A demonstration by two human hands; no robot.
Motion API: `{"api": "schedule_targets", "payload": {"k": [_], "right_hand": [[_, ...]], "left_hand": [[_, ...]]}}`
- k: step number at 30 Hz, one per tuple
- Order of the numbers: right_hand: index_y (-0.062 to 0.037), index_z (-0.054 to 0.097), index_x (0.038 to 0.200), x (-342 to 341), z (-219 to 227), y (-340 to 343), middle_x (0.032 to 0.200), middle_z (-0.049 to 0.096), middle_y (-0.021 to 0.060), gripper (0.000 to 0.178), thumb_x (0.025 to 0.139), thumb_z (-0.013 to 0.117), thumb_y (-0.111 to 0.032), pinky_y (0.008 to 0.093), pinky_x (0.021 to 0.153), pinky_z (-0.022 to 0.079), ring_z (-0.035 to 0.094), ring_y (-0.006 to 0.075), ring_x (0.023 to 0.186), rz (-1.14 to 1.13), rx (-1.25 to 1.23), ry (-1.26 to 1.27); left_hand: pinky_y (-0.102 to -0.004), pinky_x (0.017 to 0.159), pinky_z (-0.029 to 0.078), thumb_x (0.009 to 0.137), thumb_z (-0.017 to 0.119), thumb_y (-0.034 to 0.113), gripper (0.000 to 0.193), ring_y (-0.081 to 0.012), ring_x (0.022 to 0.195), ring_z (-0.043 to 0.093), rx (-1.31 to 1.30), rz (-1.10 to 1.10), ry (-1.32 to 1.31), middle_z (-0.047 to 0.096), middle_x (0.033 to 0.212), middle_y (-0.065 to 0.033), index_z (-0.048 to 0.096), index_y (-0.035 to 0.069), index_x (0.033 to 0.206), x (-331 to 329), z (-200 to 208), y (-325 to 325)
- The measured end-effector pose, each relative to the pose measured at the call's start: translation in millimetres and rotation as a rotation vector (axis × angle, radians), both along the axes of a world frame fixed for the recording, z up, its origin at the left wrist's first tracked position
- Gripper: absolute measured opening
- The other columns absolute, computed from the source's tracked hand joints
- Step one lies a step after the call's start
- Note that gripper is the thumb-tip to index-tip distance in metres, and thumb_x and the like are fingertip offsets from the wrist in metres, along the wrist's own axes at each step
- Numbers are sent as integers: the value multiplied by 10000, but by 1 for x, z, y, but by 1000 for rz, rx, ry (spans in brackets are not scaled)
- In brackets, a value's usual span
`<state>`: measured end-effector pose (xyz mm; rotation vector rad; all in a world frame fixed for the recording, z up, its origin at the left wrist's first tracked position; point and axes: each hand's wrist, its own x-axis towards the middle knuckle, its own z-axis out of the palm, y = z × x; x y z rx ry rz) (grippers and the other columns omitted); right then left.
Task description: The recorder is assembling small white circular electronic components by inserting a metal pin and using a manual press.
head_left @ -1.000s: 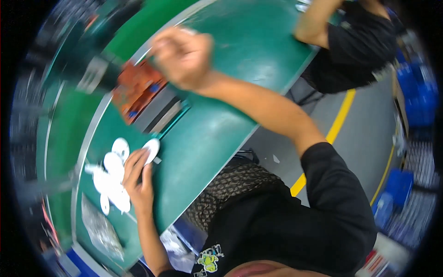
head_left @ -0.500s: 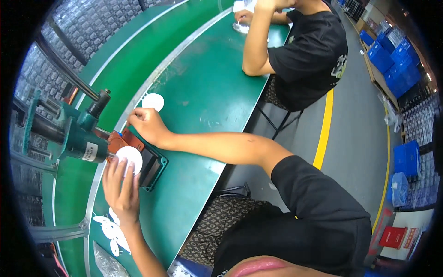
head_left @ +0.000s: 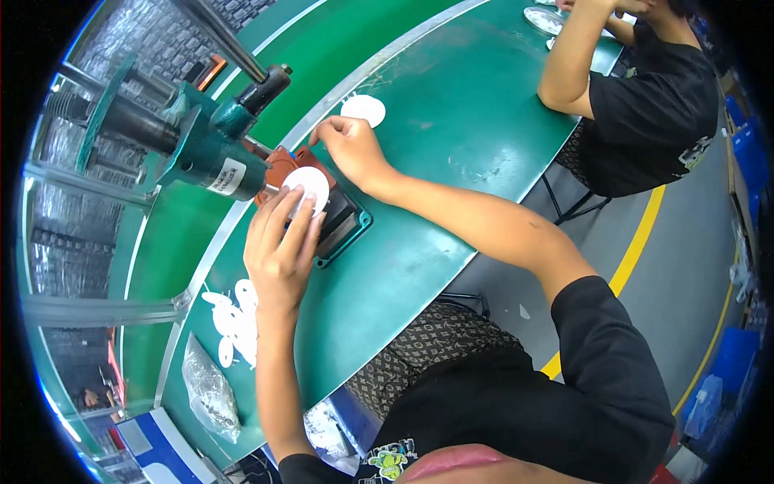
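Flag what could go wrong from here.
1. Left grip holds the white disc close to the green machine: fingers might get pinched if it moves.
2. Right grip is at the orange block; it could get caught too.
3. Left forearm runs beside loose white pieces and might sweep them.

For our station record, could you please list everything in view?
Pressing machine: one, dark green, upper left
Fixture block: one, orange-red, beside machine
Near disc: one, white, over fixture
Far disc: one, white, beyond fixture
Flat parts: several, white, left tabletop
Bag: one, clear, lower-left tabletop
Worktable: one, green, centre
Co-worker: one, black-shirted, upper right
Floor lines: two, yellow, right
Bins: several, blue, far right
Left hand: one, bare, on near disc
Right hand: one, bare, beside fixture
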<state>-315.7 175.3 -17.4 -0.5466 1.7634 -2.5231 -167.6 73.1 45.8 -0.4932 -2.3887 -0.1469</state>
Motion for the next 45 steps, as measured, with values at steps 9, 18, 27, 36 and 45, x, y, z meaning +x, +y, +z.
{"api": "schedule_targets", "payload": {"k": [9,18,27,36,45], "right_hand": [[33,677,721,2,-14,-14,696,684,144,272,853,539,-161,300,596,480,619,113,655,-24,-29,22],[59,680,756,8,-8,-6,713,692,128,260,847,555,-150,300,628,495,636,127,668,17,-4,-1],[2,679,775,6,-6,-9,706,641,42,273,896,507,-172,258,611,422,553,88,671,55,10,17],[-22,658,834,5,-5,4,513,417,-33,263,913,475,-195,237,394,233,351,49,417,41,108,-56],[23,661,776,24,7,6,787,672,65,251,897,511,-137,242,634,440,558,83,708,153,28,-158]], "left_hand": [[-434,894,493,734,744,50,302,-322,1042,612,-118,-111,-28,656,1090,-110,689,45,1031,3,-4,0],[-434,913,485,750,718,23,324,-336,1069,601,-80,-34,-54,643,1124,-122,684,55,1071,14,0,-8],[-395,1017,407,829,656,15,283,-312,1180,548,144,54,-157,639,1183,-108,679,58,1108,12,-2,-18],[-416,986,441,808,670,22,288,-333,1148,559,250,-8,-117,641,1175,-113,670,44,1095,11,-6,-17],[-410,898,494,745,711,5,290,-309,1013,628,116,21,28,669,1073,-112,671,6,1032,19,0,-18]]}}
